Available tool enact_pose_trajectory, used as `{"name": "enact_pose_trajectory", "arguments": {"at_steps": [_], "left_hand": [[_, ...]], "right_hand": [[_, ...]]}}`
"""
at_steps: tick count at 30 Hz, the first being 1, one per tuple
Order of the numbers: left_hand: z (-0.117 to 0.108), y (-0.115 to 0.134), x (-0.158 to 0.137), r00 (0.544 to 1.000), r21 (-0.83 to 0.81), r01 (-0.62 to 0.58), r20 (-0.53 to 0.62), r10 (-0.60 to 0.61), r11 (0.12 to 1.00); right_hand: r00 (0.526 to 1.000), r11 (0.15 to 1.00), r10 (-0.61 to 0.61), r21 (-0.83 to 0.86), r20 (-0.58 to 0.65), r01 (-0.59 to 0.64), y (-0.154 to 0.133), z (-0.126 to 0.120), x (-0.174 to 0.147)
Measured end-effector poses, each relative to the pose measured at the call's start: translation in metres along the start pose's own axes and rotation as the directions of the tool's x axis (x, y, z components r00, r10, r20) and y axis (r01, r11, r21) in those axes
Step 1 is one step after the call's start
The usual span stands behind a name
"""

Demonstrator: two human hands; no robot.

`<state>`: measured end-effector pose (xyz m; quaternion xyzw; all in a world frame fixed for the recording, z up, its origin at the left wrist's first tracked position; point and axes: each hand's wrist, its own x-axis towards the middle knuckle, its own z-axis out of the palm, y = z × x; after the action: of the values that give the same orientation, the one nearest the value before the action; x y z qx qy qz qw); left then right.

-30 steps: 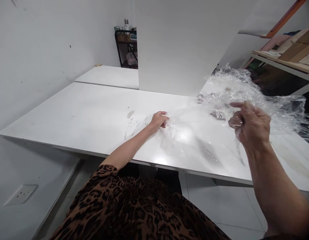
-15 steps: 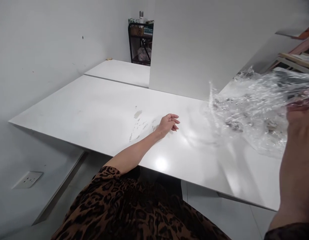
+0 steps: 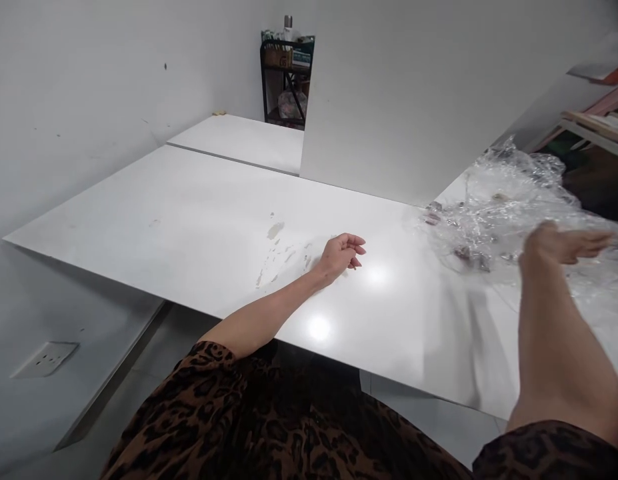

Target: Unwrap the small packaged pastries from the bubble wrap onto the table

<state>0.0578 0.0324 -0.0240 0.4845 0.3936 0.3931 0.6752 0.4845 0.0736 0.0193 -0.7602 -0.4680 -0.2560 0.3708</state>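
Observation:
My left hand (image 3: 343, 257) rests on the white tabletop (image 3: 199, 220), fingers loosely curled but apart, holding nothing. Worn greyish patches mark the surface just left of it. A crumpled heap of clear plastic wrap (image 3: 509, 193), with small dark and reddish bits showing in it, lies on the right of the table. Against the near side of this heap is my right hand (image 3: 569, 245), its fingers stretched out to the right and slightly blurred. Whether its palm presses on the plastic cannot be made out.
A tall white panel (image 3: 389, 93) stands upright across the back of the table. Behind it at left is a black shelf rack (image 3: 265, 80) with boxes and a bottle. A wall socket (image 3: 46, 359) sits low at left. Wooden frames (image 3: 596, 133) lean at far right.
The plastic wrap has shifted right and settled lower into a heap. My right hand has come into fuller view with its fingers extended. My left hand has hardly moved.

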Motion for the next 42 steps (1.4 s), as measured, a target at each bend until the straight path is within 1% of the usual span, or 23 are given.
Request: {"name": "enact_pose_trajectory", "arguments": {"at_steps": [1,3,4,6,7,9,12,14,16,18,20,22,23,25,26,27,30,32,34,36,38,39,42], "left_hand": [[0.001,0.000,-0.001,1.000,0.002,0.003,0.005,-0.003,1.000],[0.002,-0.001,-0.002,1.000,0.003,0.003,0.021,-0.003,1.000],[0.003,-0.002,-0.002,1.000,0.003,0.001,0.029,-0.001,1.000],[0.003,-0.002,-0.002,1.000,0.004,-0.007,0.028,0.007,1.000],[0.003,-0.002,-0.001,1.000,0.006,-0.009,0.021,0.009,1.000],[0.002,-0.001,0.000,1.000,0.011,-0.007,-0.001,0.007,1.000],[0.002,0.000,-0.002,1.000,0.024,0.006,-0.021,-0.005,1.000],[0.001,-0.002,-0.004,0.999,0.064,-0.003,-0.045,0.006,0.998],[-0.003,-0.003,-0.005,0.994,0.165,-0.060,-0.075,0.073,0.985],[-0.012,-0.001,-0.002,0.980,0.325,-0.141,-0.090,0.180,0.935],[-0.027,0.008,0.008,0.961,0.501,-0.175,-0.100,0.257,0.848],[-0.051,0.024,0.023,0.934,0.661,-0.130,-0.169,0.316,0.739],[-0.065,0.032,0.033,0.900,0.736,-0.083,-0.234,0.367,0.672],[-0.097,0.049,0.053,0.795,0.838,0.035,-0.354,0.493,0.545],[-0.113,0.055,0.062,0.762,0.861,0.098,-0.388,0.519,0.499],[-0.129,0.060,0.071,0.754,0.874,0.155,-0.406,0.517,0.462],[-0.167,0.065,0.091,0.786,0.897,0.241,-0.405,0.468,0.372],[-0.177,0.063,0.094,0.828,0.911,0.230,-0.368,0.424,0.342],[-0.173,0.059,0.087,0.861,0.925,0.177,-0.311,0.403,0.335],[-0.156,0.053,0.069,0.885,0.941,0.094,-0.228,0.406,0.325],[-0.132,0.043,0.042,0.905,0.952,-0.016,-0.116,0.410,0.305],[-0.119,0.037,0.026,0.914,0.950,-0.072,-0.060,0.402,0.305],[-0.085,0.017,-0.025,0.929,0.907,-0.224,0.088,0.359,0.356]], "right_hand": [[0.999,1.000,0.020,-0.012,0.025,-0.020,-0.011,0.006,-0.016],[0.984,0.999,-0.035,0.033,0.173,0.029,-0.033,0.017,-0.049],[0.940,0.986,-0.155,0.109,0.306,0.127,-0.043,0.021,-0.063],[0.799,0.945,-0.314,0.248,0.512,0.212,-0.056,0.030,-0.082],[0.746,0.943,-0.320,0.268,0.585,0.195,-0.059,0.034,-0.085],[0.731,0.979,-0.186,0.185,0.657,0.083,-0.056,0.042,-0.079],[0.786,0.998,0.045,0.011,0.616,-0.065,-0.047,0.052,-0.058],[0.829,0.994,0.112,-0.065,0.548,-0.091,-0.047,0.055,-0.051],[0.875,0.997,0.062,-0.073,0.480,-0.030,-0.055,0.053,-0.057],[0.891,0.996,-0.084,0.008,0.447,0.089,-0.067,0.042,-0.077],[0.865,0.966,-0.256,0.155,0.432,0.209,-0.079,0.024,-0.108],[0.816,0.899,-0.420,0.304,0.398,0.314,-0.087,0.001,-0.144],[0.786,0.858,-0.488,0.375,0.379,0.352,-0.090,-0.011,-0.162],[0.741,0.798,-0.562,0.476,0.369,0.369,-0.094,-0.030,-0.195],[0.725,0.785,-0.575,0.507,0.380,0.356,-0.095,-0.038,-0.208],[0.713,0.780,-0.577,0.529,0.398,0.336,-0.096,-0.044,-0.220],[0.704,0.788,-0.551,0.557,0.448,0.262,-0.099,-0.054,-0.239],[0.721,0.810,-0.497,0.556,0.482,0.187,-0.104,-0.060,-0.239],[0.738,0.838,-0.400,0.543,0.544,0.054,-0.115,-0.068,-0.232],[0.708,0.843,-0.272,0.516,0.651,-0.151,-0.137,-0.076,-0.224],[0.622,0.768,-0.163,0.495,0.765,-0.407,-0.167,-0.083,-0.217],[0.560,0.691,-0.130,0.480,0.818,-0.541,-0.184,-0.084,-0.216],[0.331,0.344,-0.112,0.349,0.937,-0.872,-0.232,-0.077,-0.216]]}}
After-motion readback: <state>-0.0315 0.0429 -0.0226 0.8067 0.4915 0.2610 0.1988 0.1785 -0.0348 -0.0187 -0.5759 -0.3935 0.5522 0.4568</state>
